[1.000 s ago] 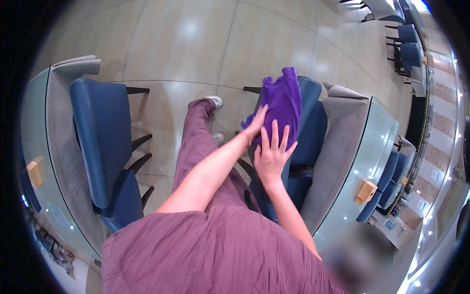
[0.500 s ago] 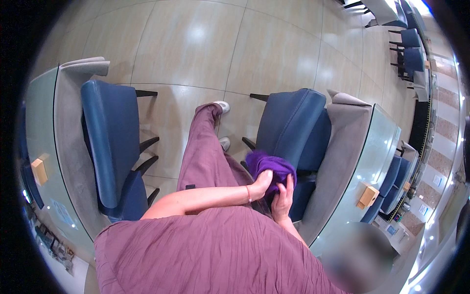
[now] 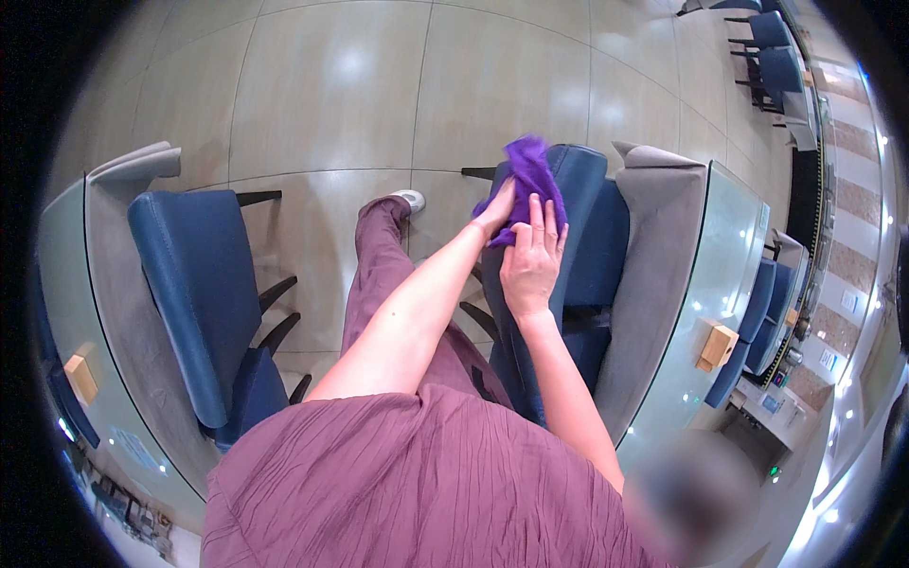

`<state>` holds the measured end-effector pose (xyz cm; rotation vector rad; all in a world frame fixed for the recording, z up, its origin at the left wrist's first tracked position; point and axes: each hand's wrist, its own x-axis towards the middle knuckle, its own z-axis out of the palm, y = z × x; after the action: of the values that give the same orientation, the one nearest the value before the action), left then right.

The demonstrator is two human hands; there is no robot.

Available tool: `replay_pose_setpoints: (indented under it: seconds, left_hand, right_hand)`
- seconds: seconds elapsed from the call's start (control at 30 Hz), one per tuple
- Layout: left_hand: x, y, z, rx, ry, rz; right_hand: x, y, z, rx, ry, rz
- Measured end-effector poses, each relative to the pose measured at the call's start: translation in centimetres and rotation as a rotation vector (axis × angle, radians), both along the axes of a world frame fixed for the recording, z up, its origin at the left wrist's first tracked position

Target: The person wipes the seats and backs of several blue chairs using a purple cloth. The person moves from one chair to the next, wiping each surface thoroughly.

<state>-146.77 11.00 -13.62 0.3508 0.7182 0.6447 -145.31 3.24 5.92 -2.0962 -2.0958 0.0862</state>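
Head view: the purple cloth (image 3: 540, 180), bunched against the near part of the blue chair (image 3: 581, 185) half a second earlier, lay stretched over the far end of its back, both arms reaching out with it; the rubbing seemed to have shifted along that blue face. The right hand (image 3: 532, 270) rested on the cloth, fingers mostly straight and slightly apart, not clenched. Folds hid the fingertips of the left hand (image 3: 498, 206), so I could not tell its grip. Beside the chair stood a glass-topped table (image 3: 705, 275) with a grey cover (image 3: 653, 284) and wooden box (image 3: 720, 346); pale tiles (image 3: 322, 95) spread beyond
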Motion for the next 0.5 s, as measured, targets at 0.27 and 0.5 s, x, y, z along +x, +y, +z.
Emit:
replay_pose_setpoints:
  seconds: [0.27, 0.5]
  left_hand:
    - [-4.8, -16.9, 6.6, -0.639, -0.401, 0.034]
    - [-3.2, -21.3, 13.2, -0.616, 0.358, 0.02]
  right_hand:
    - [0.4, -7.8, 2.5, -0.177, 0.196, 0.202]
    - [3.5, -21.5, 4.2, -0.076, 0.369, -0.155]
